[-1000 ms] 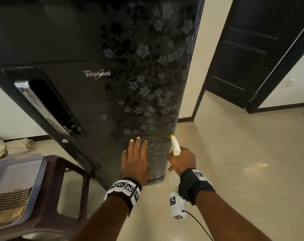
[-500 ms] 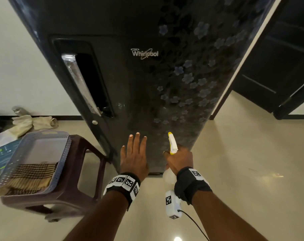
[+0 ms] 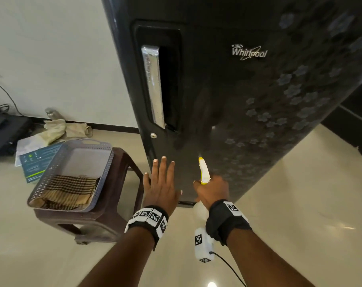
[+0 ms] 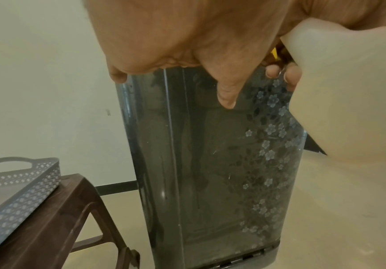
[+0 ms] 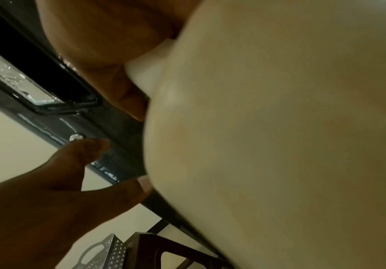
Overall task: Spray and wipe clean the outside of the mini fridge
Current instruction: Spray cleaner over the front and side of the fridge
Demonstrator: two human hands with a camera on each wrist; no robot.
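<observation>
The black mini fridge [image 3: 227,104] with a floral print and a Whirlpool logo fills the upper head view; its recessed chrome handle [image 3: 153,85] is on the left side of the door. My left hand [image 3: 161,179] is held flat, fingers straight, in front of the door's lower left edge; I cannot tell whether it touches. My right hand [image 3: 211,190] grips a white spray bottle [image 3: 199,206] whose yellow nozzle [image 3: 203,169] points at the lower door. The bottle [image 5: 279,145] fills the right wrist view. A folded checked cloth [image 3: 70,189] lies in a grey basket.
The grey perforated basket [image 3: 105,175] sits on a brown plastic stool [image 3: 116,206] just left of the fridge. Rags [image 3: 60,129], a booklet [image 3: 35,162] and cables lie by the left wall. A dark door [image 3: 354,112] stands to the right. The floor is glossy tile.
The view has swung left, so the fridge handle, stool and basket show fully. Both hands have shifted towards the door's left edge, keeping the same pose.
</observation>
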